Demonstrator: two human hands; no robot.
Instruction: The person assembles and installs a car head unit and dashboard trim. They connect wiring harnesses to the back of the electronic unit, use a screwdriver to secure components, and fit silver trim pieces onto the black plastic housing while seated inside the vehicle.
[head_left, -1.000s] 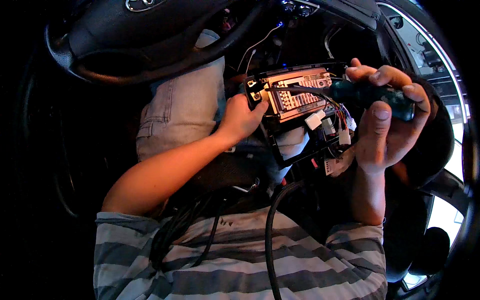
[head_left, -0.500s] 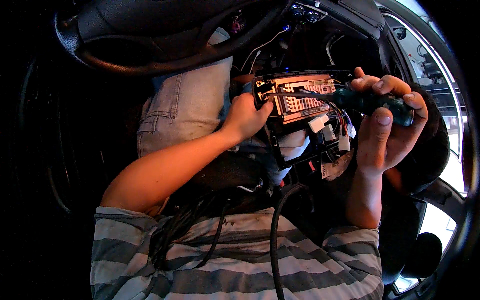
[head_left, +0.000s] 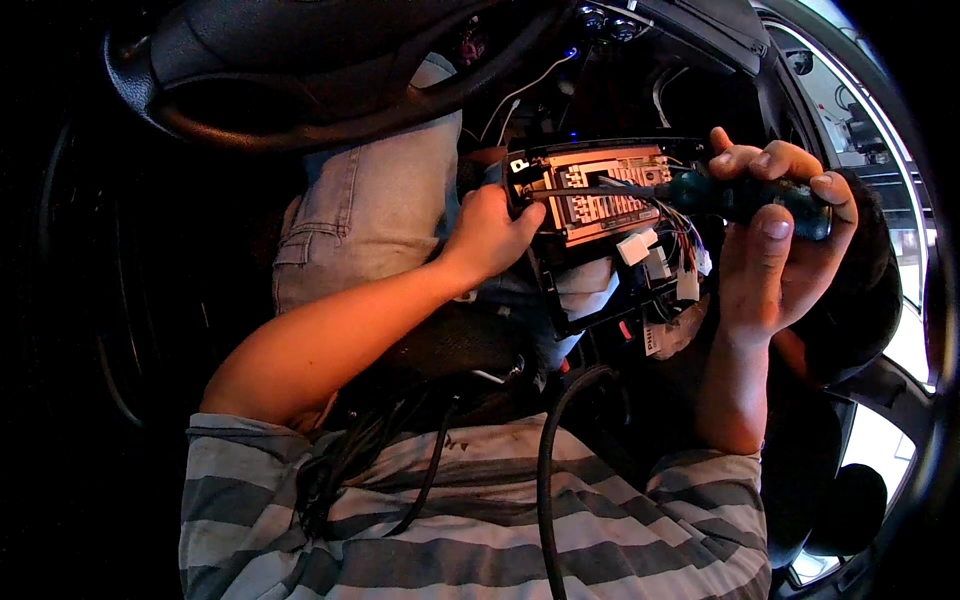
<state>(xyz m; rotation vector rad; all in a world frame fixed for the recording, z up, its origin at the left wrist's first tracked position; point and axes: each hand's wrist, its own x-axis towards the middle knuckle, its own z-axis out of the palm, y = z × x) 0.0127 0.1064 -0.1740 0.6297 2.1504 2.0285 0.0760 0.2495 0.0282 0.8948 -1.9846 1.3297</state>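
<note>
A car radio unit (head_left: 600,232) in a black frame (head_left: 553,300) rests over my lap, its metal back facing up. My left hand (head_left: 492,232) grips the unit's left edge, fingers closed round it and partly hidden. In my right hand (head_left: 775,215) is a screwdriver with a dark green handle (head_left: 735,197), thumb and fingers wrapped round it. The screwdriver's long shaft (head_left: 600,190) lies across the unit, and its tip meets the left end close to my left thumb. White connectors (head_left: 636,246) on coloured wires hang from the unit's near right side.
The steering wheel (head_left: 290,135) arches over my legs at upper left. A thin white cable (head_left: 530,84) runs down from the dashboard. One thick black cable (head_left: 545,470) crosses my striped shirt, with more dark cables (head_left: 350,455) to its left. At right is the car door window (head_left: 840,100).
My right hand and the screwdriver handle have turned slightly, with the tip staying at the unit's left end. My left hand keeps its hold.
</note>
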